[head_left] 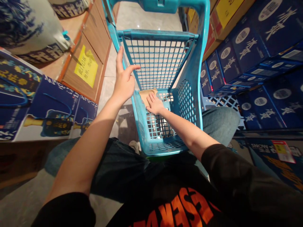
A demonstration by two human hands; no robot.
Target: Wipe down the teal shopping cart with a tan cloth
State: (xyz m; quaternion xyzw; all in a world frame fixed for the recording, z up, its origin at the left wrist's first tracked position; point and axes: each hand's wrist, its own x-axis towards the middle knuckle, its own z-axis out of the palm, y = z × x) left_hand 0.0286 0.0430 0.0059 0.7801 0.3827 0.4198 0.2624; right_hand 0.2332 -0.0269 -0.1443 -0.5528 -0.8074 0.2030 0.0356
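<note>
The fingers point(120, 60) of the left hand point(123, 84) were spread, thumb stuck out, with the fingertips against the left rail of a turquoise plastic shopping basket point(187, 97). The right hand point(154, 104) lay inside the basket, its fingers slightly apart and resting on a piece of tan cardboard point(145, 96), with no visible pinch. The cardboard sat against the basket's mesh. Blue printed cartons point(251, 47) were stacked on the right; on the left stood a wooden cabinet point(91, 34) bearing a yellow notice point(86, 65), beside a large blue-and-white porcelain jar point(30, 26).
</note>
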